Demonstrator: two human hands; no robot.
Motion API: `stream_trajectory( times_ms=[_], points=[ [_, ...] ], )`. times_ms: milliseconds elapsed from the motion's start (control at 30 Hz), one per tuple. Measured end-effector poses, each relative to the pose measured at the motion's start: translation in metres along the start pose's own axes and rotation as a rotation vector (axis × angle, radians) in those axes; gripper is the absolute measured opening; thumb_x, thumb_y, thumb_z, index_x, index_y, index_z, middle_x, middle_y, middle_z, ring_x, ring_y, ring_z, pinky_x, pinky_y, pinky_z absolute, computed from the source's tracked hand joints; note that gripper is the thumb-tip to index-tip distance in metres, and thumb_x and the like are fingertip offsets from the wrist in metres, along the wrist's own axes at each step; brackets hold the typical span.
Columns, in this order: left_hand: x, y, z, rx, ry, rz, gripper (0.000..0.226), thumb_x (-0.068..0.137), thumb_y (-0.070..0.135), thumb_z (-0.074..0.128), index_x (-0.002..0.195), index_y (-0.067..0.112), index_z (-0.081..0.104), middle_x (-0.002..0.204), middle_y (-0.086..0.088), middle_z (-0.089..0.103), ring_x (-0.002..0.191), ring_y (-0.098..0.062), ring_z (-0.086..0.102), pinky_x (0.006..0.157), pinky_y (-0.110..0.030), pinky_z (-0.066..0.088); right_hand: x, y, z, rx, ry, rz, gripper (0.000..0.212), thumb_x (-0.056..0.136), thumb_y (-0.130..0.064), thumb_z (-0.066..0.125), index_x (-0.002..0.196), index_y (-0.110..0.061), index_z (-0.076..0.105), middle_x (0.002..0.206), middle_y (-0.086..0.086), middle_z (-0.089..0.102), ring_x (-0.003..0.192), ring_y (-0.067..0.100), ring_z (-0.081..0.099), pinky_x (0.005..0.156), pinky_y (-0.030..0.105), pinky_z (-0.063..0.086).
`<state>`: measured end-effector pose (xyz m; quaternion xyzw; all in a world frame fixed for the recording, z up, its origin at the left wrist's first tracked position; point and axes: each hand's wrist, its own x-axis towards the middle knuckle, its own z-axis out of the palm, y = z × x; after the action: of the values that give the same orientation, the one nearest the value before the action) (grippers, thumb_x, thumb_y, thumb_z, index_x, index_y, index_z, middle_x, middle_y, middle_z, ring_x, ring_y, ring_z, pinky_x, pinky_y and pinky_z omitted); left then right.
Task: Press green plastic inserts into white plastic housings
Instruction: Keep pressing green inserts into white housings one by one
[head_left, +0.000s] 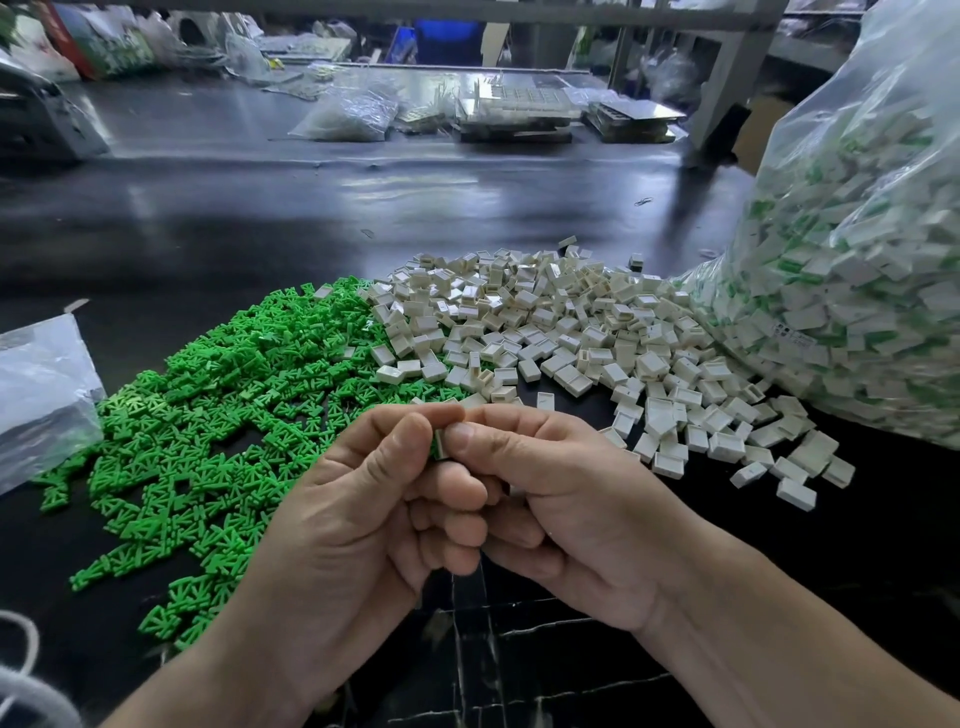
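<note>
The dark, glossy surface (260, 218) is stretching away in front of the person, and a big clear bag (857, 234) stuffed with white-and-green pieces is slumping along its right edge. A broad pile of green inserts (218, 415) is spreading over the near left part of the surface. A pile of white housings (571, 332) is lying just beside it toward the right, the two piles touching where they meet and the white one running up against the big bag. A smaller clear bag (41, 395) is lying at the left edge. Near the front edge, raised above the surface, the left hand (363, 509) and the right hand (566, 499) are meeting thumb to thumb, the other fingers curled in. Both are pinching a single housing (441, 446) between thumb and forefinger, with a sliver of green showing at its left side. How far the green part is sitting inside I cannot tell, as the fingers are covering most of it.
</note>
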<state>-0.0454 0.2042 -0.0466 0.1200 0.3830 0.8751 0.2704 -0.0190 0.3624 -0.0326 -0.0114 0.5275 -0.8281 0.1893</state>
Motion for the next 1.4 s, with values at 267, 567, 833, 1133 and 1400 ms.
stream_trajectory(
  times_ms=[267,567,833,1133,1400],
  points=[
    [-0.002,-0.005,0.009,0.019,0.054,0.128,0.018,0.079,0.018,0.062,0.092,0.009,0.072,0.055,-0.011,0.063,0.041,-0.02,0.062,0.042,-0.029,0.053,-0.001,0.003,0.011,0.037,0.034,-0.039,0.03,0.1,-0.022,0.057,0.11,0.006,0.061,0.063,0.001,0.055,0.047,0.01,0.041,0.033,0.016,0.027],
    [0.0,-0.003,-0.004,-0.033,-0.07,0.051,0.029,0.081,0.023,0.076,0.106,0.01,0.068,0.067,-0.011,0.069,0.053,-0.019,0.068,0.048,-0.028,0.056,-0.002,0.002,0.014,0.039,0.016,-0.065,0.017,0.103,-0.02,0.052,0.096,-0.006,0.061,0.058,-0.001,0.057,0.045,0.01,0.043,0.033,0.018,0.024],
    [-0.001,-0.001,-0.003,0.005,-0.063,0.048,0.023,0.078,0.022,0.079,0.097,0.013,0.07,0.061,-0.01,0.068,0.048,-0.018,0.067,0.045,-0.026,0.054,-0.002,0.001,0.013,-0.014,0.009,-0.043,0.044,0.095,-0.027,0.058,0.113,0.013,0.052,0.06,0.0,0.058,0.048,0.013,0.042,0.032,0.017,0.025],
    [0.003,0.008,-0.011,0.01,-0.179,0.037,0.042,0.092,0.028,0.064,0.128,0.006,0.057,0.084,-0.015,0.071,0.072,-0.024,0.07,0.06,-0.032,0.058,0.002,-0.005,0.0,0.168,-0.037,-0.091,0.014,0.088,-0.023,0.054,0.077,-0.014,0.054,0.064,0.0,0.05,0.042,0.006,0.04,0.032,0.017,0.03],
    [0.002,0.013,-0.017,0.553,0.231,0.134,0.018,0.083,0.031,0.065,0.096,0.021,0.072,0.074,-0.011,0.07,0.061,-0.023,0.065,0.049,-0.027,0.053,-0.004,-0.038,-0.043,-0.173,0.268,-0.219,0.019,0.089,-0.025,0.065,0.071,-0.02,0.062,0.066,0.0,0.055,0.043,0.009,0.042,0.032,0.018,0.031]
  ],
)
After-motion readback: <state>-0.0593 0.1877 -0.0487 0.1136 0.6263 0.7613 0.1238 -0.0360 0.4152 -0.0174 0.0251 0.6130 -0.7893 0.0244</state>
